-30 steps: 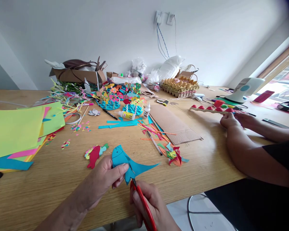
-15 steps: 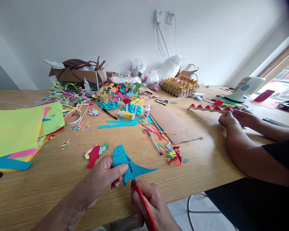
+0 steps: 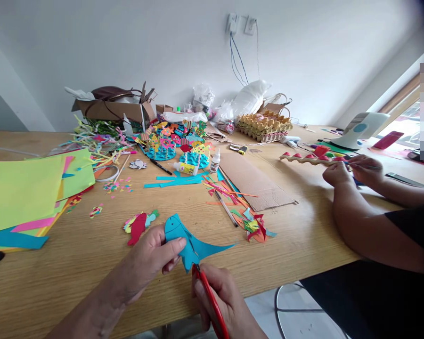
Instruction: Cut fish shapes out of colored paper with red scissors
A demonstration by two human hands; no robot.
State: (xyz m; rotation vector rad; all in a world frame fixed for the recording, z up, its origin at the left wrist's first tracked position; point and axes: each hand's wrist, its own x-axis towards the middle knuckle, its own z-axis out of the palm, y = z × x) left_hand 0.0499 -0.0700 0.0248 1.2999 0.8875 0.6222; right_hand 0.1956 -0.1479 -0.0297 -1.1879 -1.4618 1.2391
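cutting a blue fish (image 3: 183, 240) over the table (image 3: 74, 263) edge: left hand (image 3: 144, 263) pinches its head, right hand (image 3: 222, 301) is closed on red scissors (image 3: 210, 296). the head looks shaped; the tail side seems still uncut.

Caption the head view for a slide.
Left hand holds a blue paper fish while the right hand cuts it with red-handled scissors over a cluttered wooden table.

Single head-worn view, facing forward and down, close over wooden table (image 3: 304, 235), wall beyond
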